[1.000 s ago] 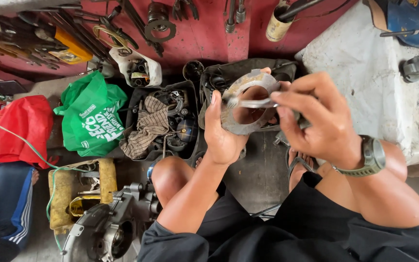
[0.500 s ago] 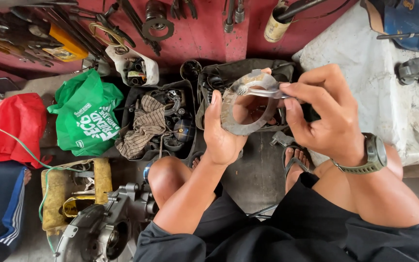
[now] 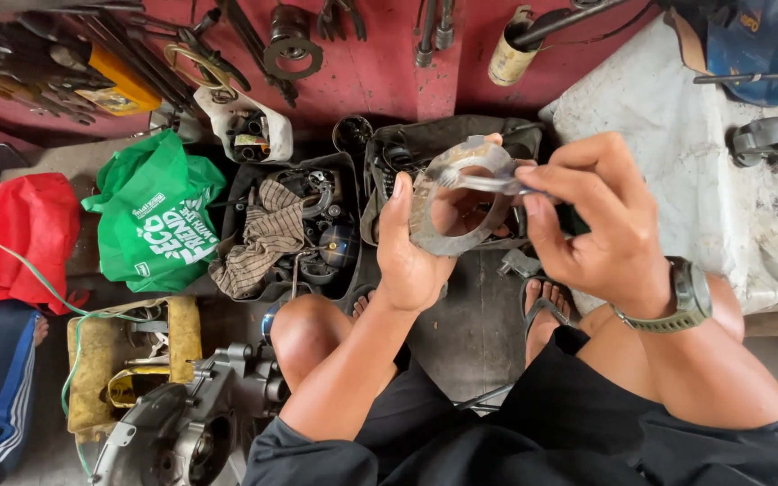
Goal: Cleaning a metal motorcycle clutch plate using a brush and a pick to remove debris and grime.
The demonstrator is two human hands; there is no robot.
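Metal ring (image 3: 457, 200) is up in front of the chest, left hand (image 3: 414, 252) cupping it from below so it sits steady. Right hand (image 3: 592, 216) pinches a thin tool (image 3: 488, 184) across its top edge. Parts tray (image 3: 294, 225) and green bag (image 3: 166, 216) sit on the floor to the left.

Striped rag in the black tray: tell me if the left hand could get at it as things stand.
Probably not at once: the left hand is wrapped around the metal ring. The striped rag lies uncovered atop the black tray, so nothing else blocks it.
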